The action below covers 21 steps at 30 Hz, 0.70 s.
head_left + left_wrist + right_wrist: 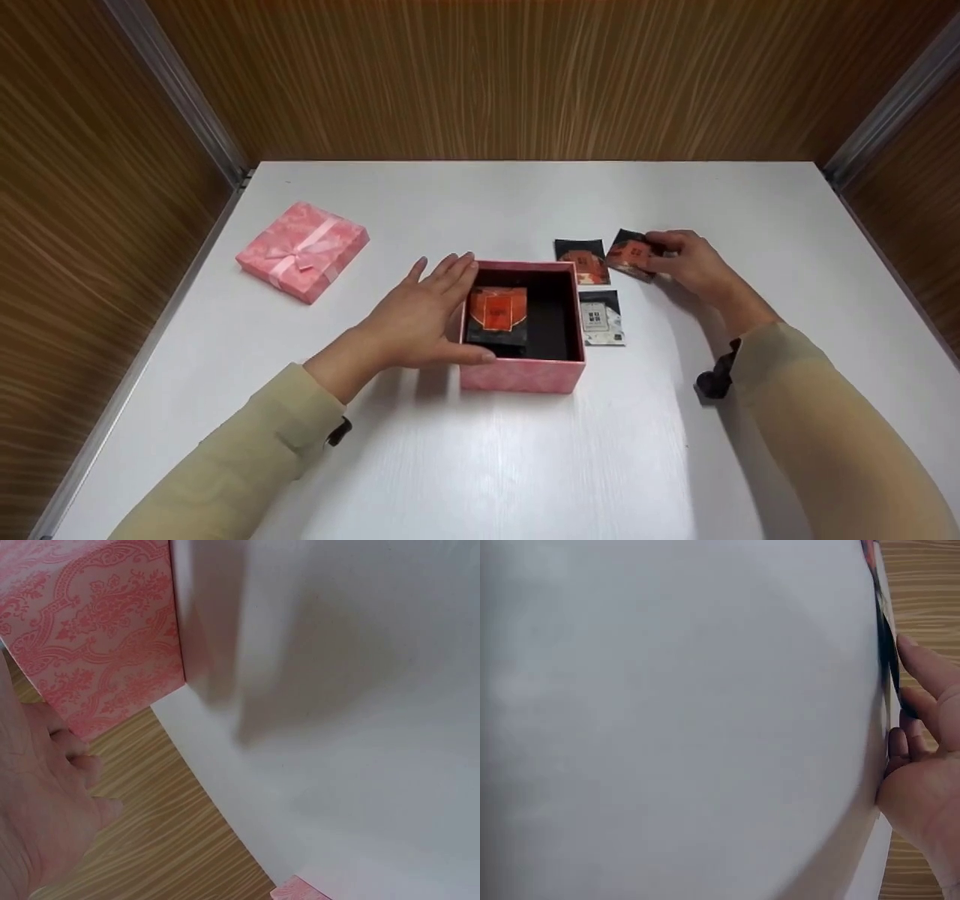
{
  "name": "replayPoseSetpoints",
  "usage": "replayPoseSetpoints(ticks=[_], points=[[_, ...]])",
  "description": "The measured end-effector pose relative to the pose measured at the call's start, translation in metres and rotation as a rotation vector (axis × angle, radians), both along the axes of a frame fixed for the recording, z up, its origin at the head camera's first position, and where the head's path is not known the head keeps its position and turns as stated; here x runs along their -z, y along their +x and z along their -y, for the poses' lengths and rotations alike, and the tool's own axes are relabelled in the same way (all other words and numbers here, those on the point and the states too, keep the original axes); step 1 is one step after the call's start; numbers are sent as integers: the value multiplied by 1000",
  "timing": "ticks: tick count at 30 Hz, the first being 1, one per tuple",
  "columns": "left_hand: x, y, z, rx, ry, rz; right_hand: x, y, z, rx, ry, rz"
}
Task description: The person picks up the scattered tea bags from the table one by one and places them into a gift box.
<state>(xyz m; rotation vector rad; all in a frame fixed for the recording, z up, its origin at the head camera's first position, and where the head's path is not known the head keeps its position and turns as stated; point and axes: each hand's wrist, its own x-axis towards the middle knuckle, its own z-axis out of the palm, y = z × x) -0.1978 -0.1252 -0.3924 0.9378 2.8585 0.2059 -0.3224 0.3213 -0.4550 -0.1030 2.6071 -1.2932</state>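
Observation:
My left hand (420, 319) rests against the left side of a pink open box (521, 375), its fingers straight along the rim and the thumb across the front left corner. In the left wrist view, the fingertips touch the patterned box wall (112, 630). Inside the box, on the left, lies a red-and-black sachet (499, 311). My right hand (694, 266) pinches the right edge of another red-and-black sachet (628, 255), which is tilted. The right wrist view shows that sachet (889, 652) edge-on at the fingers.
A second red-and-black sachet (585, 262) lies just behind the box's right back corner. Beside the box's right wall is a black-and-white sachet (602, 319). The pink lid (304, 251) with a ribbon bow sits at the left. Wood-grain panels (480, 82) enclose the white table (450, 465).

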Motion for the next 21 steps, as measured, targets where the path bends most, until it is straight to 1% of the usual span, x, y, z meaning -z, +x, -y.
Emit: replayPoseSetpoints(ticks=[3, 7, 11, 16, 21], points=[[1, 0, 0, 4, 3, 0, -1, 3, -3, 29, -33, -28], [1, 0, 0, 4, 10, -1, -5, 10, -5, 103, -51, -77], [0, 0, 0, 5, 24, -3, -16, 16, -5, 150, -67, -109], [1, 0, 0, 2, 31, 6, -40, 25, 0, 149, -91, -165], [0, 1, 0, 5, 28, 3, -64, 39, 14, 92, -134, -213]])
